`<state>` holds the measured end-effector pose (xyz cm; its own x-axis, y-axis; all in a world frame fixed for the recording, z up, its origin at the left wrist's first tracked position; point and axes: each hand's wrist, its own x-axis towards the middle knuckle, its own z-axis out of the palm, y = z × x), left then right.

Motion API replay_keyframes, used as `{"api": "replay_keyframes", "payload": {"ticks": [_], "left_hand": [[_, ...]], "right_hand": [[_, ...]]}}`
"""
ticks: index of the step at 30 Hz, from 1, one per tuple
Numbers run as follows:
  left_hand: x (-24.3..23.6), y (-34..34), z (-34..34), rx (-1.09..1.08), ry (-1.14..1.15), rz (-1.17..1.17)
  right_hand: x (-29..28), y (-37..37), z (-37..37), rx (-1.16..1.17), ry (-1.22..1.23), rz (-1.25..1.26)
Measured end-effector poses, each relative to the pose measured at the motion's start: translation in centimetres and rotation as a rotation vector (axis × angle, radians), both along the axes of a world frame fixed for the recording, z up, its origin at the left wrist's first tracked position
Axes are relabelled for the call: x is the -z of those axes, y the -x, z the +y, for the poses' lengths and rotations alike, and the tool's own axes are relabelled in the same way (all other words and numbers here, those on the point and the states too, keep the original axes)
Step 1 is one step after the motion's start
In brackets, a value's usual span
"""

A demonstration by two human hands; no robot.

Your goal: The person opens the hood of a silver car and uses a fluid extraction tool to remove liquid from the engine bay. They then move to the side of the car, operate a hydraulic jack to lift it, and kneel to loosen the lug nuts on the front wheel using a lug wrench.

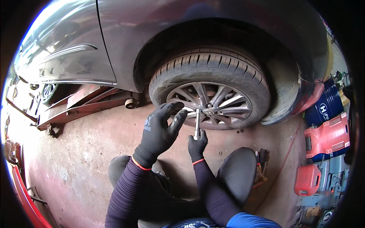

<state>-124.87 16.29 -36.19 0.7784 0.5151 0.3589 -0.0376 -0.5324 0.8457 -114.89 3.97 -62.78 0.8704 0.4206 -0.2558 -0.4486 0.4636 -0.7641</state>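
Observation:
In front of me is a car wheel (224,99) with a multi-spoke alloy rim and a dusty black tyre (163,81). My right hand (197,148), in a black glove, is closed around the near end of a chrome socket wrench (197,124). The wrench's far end meets the rim beside the centre cap (208,112), where wheel nuts show. My left hand (157,131), gloved too, is raised left of the wrench. Its fingers are curved and apart from the thumb, with nothing between them. It overlaps the rim's lower left in view; whether it touches is unclear.
The dark car body (121,34) arches over the wheel. A red floor jack (83,102) reaches under the car at left. To the right stand a blue drum (323,102), a red creeper-like board (327,136) and a red case (307,179). My bent knees flank my arms.

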Motion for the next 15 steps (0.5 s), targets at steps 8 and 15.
{"api": "replay_keyframes", "payload": {"ticks": [8, 15], "left_hand": [[1.3, -0.7, -1.2, 0.029, -0.037, 0.058], [9.8, -3.8, -1.2, -0.034, -0.25, 0.398]], "right_hand": [[-1.0, -0.5, -0.4, -0.041, 0.226, -0.14], [0.0, -1.0, -3.4, 0.005, 0.957, -1.046]]}}
